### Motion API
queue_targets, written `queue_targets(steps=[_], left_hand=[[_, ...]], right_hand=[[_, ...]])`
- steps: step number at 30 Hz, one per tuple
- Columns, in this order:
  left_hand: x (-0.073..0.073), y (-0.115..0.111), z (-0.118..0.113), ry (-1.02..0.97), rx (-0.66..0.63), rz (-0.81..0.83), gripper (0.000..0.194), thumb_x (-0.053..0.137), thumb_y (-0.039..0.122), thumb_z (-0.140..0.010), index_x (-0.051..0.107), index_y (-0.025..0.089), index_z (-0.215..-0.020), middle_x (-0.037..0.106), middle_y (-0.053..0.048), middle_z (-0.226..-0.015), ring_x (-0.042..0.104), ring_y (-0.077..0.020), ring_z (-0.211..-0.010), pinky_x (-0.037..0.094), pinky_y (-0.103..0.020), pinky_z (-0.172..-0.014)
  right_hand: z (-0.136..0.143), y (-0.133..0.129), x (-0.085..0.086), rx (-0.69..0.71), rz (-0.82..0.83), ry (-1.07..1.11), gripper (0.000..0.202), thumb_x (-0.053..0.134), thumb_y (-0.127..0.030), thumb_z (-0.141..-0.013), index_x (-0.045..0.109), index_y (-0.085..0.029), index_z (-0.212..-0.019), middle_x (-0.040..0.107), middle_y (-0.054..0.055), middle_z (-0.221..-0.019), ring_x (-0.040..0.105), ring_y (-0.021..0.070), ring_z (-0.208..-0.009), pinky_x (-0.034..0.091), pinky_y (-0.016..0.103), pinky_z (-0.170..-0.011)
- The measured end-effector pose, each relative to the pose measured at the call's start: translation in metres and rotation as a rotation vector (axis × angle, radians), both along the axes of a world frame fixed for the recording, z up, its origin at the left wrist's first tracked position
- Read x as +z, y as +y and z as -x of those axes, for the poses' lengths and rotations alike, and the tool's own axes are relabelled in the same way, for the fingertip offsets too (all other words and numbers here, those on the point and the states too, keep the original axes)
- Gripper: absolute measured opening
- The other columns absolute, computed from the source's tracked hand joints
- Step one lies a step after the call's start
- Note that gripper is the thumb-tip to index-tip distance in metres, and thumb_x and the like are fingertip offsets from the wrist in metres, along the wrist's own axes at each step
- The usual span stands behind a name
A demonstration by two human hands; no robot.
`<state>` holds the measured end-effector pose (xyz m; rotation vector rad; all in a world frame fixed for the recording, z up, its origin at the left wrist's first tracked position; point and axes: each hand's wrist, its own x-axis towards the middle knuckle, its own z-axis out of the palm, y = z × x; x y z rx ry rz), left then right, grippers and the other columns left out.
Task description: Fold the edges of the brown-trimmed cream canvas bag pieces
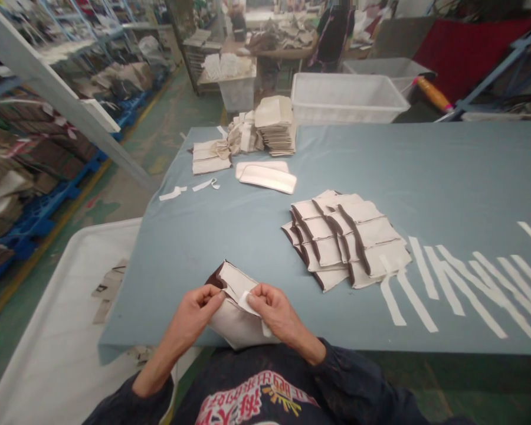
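Observation:
At the table's front edge, a beige fabric piece with dark brown edging (241, 323) stands partly opened, close to my body. My left hand (199, 310) pinches its upper edge beside the brown side. My right hand (272, 307) is closed on a short white strip (246, 302), which lies against the same edge; a bit of white also shows below the fingers. Both hands are close together, thumbs facing each other. Further right lies a spread pile of similar beige pieces with brown edges (343, 239).
Several white strips (451, 280) lie in a row at the right. Two pale flat panels (268, 178), a stack of beige pieces (278, 127) and loose scraps lie toward the back left. A white plastic bin (349, 97) stands behind the table; a white cart (48, 330) is at left.

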<state>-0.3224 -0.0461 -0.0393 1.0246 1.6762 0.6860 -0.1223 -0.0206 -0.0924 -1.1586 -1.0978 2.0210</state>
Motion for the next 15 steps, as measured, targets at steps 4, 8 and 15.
queue_targets(steps=[4,8,15], left_hand=[[0.007,-0.001,-0.001,-0.039,-0.066,-0.007,0.044,0.065,0.058,-0.08,0.071,0.015,-0.075,0.061,-0.001,-0.065,0.048,-0.0152,-0.061,0.037,-0.024,-0.057],[0.012,0.001,-0.009,-0.048,-0.102,-0.088,0.04,0.063,0.054,-0.084,0.072,0.016,-0.076,0.063,-0.002,-0.067,0.049,-0.0162,-0.063,0.038,-0.024,-0.058],[0.014,-0.001,-0.021,-0.041,-0.102,-0.143,0.043,0.059,0.055,-0.087,0.068,0.016,-0.072,0.058,-0.001,-0.065,0.048,-0.0164,-0.063,0.038,-0.024,-0.057]], right_hand=[[-0.001,-0.001,0.011,-0.021,-0.109,-0.046,0.048,0.07,-0.064,-0.084,0.061,-0.016,-0.081,0.053,-0.004,-0.067,0.043,0.0098,-0.062,0.032,0.023,-0.057],[-0.002,-0.002,0.026,-0.002,-0.118,-0.046,0.044,0.068,-0.059,-0.087,0.064,-0.016,-0.08,0.055,-0.002,-0.068,0.045,0.0108,-0.063,0.034,0.023,-0.057],[0.006,-0.007,0.041,-0.101,-0.187,-0.186,0.033,0.064,-0.049,-0.088,0.066,-0.017,-0.08,0.059,-0.001,-0.067,0.048,0.0123,-0.062,0.037,0.023,-0.055]])
